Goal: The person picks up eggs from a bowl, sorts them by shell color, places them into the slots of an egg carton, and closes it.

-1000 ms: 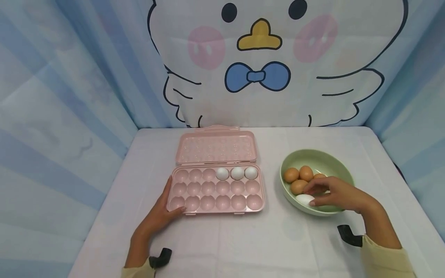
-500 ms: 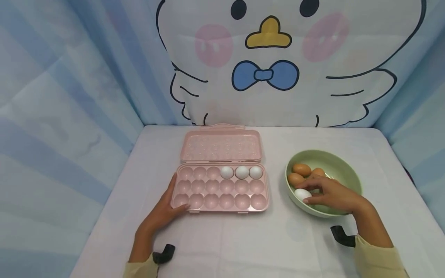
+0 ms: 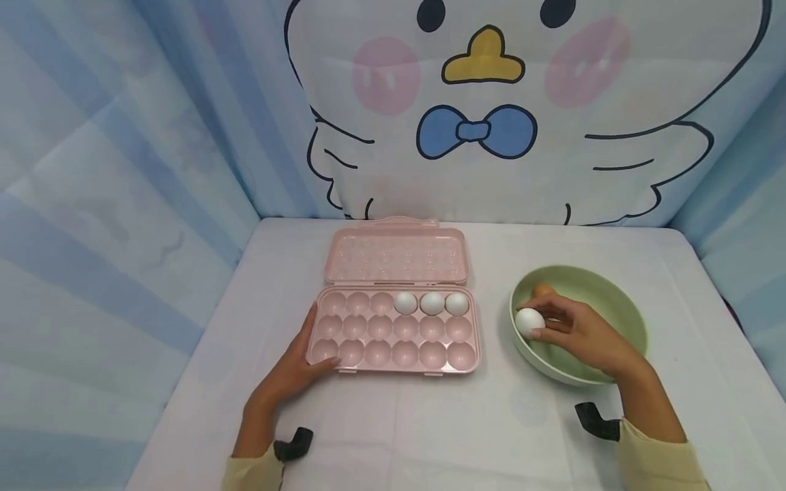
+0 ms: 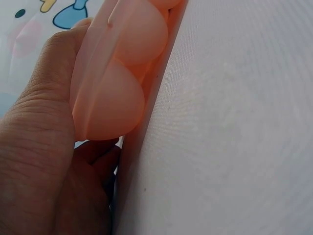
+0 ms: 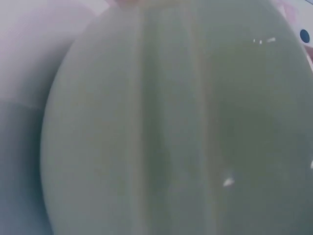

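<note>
White, smooth, rounded egg [image 3: 529, 322], pinched by right fingers [image 3: 557, 307], pink dimpled carton [image 3: 380, 327], gripped by left fingers [image 3: 303, 334].

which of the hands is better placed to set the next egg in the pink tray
Probably the right hand: it holds a white egg at the green bowl, while the left hand, well away from the green bowl, grips the left end of the pink tray.
</note>
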Demonstrator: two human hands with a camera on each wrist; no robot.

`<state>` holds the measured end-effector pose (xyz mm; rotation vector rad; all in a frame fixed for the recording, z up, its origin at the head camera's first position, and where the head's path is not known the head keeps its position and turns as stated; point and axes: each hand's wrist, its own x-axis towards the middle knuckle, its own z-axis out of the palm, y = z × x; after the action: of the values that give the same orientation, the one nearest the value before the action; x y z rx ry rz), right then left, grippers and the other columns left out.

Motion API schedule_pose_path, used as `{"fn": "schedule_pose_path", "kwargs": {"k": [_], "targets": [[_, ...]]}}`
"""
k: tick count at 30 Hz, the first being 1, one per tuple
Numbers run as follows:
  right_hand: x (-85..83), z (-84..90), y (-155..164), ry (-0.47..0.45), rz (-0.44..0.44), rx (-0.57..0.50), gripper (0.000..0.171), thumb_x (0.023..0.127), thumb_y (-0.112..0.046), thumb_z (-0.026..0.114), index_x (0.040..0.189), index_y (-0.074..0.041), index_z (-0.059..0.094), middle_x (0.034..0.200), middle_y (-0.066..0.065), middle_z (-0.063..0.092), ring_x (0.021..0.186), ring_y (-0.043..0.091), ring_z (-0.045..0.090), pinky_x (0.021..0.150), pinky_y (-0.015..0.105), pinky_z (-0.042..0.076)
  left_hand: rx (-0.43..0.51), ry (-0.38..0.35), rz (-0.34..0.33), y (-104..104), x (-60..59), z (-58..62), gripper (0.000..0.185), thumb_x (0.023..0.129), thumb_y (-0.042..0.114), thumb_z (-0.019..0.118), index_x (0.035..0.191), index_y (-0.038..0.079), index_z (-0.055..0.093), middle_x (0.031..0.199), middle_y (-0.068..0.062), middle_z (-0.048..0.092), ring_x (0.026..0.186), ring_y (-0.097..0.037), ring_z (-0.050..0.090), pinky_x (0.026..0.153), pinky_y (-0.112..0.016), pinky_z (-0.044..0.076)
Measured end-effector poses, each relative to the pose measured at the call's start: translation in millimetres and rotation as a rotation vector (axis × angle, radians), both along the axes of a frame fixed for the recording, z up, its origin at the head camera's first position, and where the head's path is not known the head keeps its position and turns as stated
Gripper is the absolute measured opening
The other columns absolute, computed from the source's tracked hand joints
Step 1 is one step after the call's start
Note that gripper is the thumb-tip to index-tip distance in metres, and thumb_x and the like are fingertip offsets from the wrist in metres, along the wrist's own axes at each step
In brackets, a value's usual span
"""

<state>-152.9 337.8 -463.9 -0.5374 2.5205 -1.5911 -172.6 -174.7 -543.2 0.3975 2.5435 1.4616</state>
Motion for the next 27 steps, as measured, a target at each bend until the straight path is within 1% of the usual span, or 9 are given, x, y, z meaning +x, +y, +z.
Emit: {"fn": "schedule_pose_path", "kwargs": {"k": [5,7,10,12,14,17,21,23,27], "targets": [[-3.6,4.2,-8,0.013,-0.066,-0.018,0.038,0.096,-0.005,0.075,0.131,-0.001,0.060,0.128,0.016,0.063,0.117,0.009,0.064,0.091,0.024,0.054,0.012,0.006,-0.008,0,0.8,-1.0,0.116,0.088,0.042,0.081,0.167,0.034,-0.004,0.173,-0.002,0.010,0.156,-0.029,0.016,0.120,-0.060,0.014],[-5.0,6.4,-12,0.028,-0.092,-0.027,0.042,0.097,-0.006,0.074,0.136,0.000,0.059,0.132,0.018,0.063,0.119,0.007,0.063,0.094,0.022,0.052,0.014,0.007,-0.008,-1,1.2,-0.9,0.116,0.088,0.042,0.081,0.167,0.034,-0.004,0.173,-0.002,0.010,0.156,-0.029,0.016,0.120,-0.059,0.014],[-8.1,9.2,-21,0.051,-0.127,-0.056,0.047,0.097,-0.006,0.074,0.140,0.002,0.058,0.137,0.019,0.061,0.123,0.006,0.060,0.098,0.020,0.049,0.025,0.012,-0.009,-1,1.7,-0.2,0.116,0.088,0.040,0.081,0.167,0.032,-0.003,0.173,-0.001,0.010,0.156,-0.028,0.015,0.121,-0.058,0.014],[-10.7,10.7,-27,0.060,-0.140,-0.083,0.049,0.097,-0.006,0.074,0.142,0.003,0.057,0.139,0.019,0.060,0.123,0.005,0.060,0.098,0.020,0.049,0.038,0.015,-0.010,-2,1.8,0.0,0.116,0.088,0.039,0.082,0.167,0.032,-0.003,0.173,-0.001,0.010,0.156,-0.027,0.015,0.121,-0.057,0.014],[-14.3,11.9,-35,0.059,-0.149,-0.120,0.048,0.097,-0.005,0.074,0.141,0.004,0.058,0.138,0.019,0.060,0.121,0.005,0.061,0.097,0.021,0.050,0.045,0.017,-0.012,-2,1.8,-0.1,0.116,0.088,0.038,0.081,0.167,0.032,-0.003,0.173,0.000,0.010,0.156,-0.026,0.015,0.121,-0.056,0.014],[-20.8,13.9,-48,0.059,-0.155,-0.157,0.045,0.096,-0.004,0.074,0.138,0.005,0.060,0.136,0.019,0.061,0.119,0.006,0.063,0.095,0.024,0.051,0.041,0.017,-0.016,-1,1.5,-0.8,0.115,0.089,0.039,0.081,0.167,0.033,-0.003,0.173,0.001,0.009,0.156,-0.025,0.014,0.121,-0.056,0.014],[-31.4,20.0,-71,0.071,-0.155,-0.180,0.043,0.094,-0.004,0.076,0.134,0.003,0.062,0.132,0.017,0.062,0.119,0.009,0.062,0.099,0.025,0.050,0.033,0.022,-0.018,0,0.6,-0.3,0.115,0.088,0.041,0.080,0.167,0.033,-0.003,0.173,0.001,0.008,0.156,-0.025,0.014,0.121,-0.056,0.014],[-36.8,23.2,-85,0.075,-0.141,-0.201,0.043,0.093,-0.005,0.078,0.133,0.003,0.063,0.131,0.017,0.063,0.119,0.012,0.061,0.099,0.027,0.050,0.031,0.029,-0.018,-1,0.9,-0.8,0.115,0.088,0.042,0.080,0.167,0.032,-0.003,0.173,0.001,0.009,0.156,-0.025,0.014,0.121,-0.056,0.014],[-46.6,27.6,-113,0.082,-0.098,-0.282,0.044,0.090,-0.001,0.079,0.131,0.003,0.063,0.129,0.020,0.065,0.117,0.016,0.064,0.098,0.031,0.052,0.023,0.033,-0.017,0,0.1,-2.4,0.115,0.088,0.042,0.080,0.167,0.032,-0.003,0.173,0.002,0.009,0.156,-0.023,0.014,0.121,-0.055,0.014]]}}
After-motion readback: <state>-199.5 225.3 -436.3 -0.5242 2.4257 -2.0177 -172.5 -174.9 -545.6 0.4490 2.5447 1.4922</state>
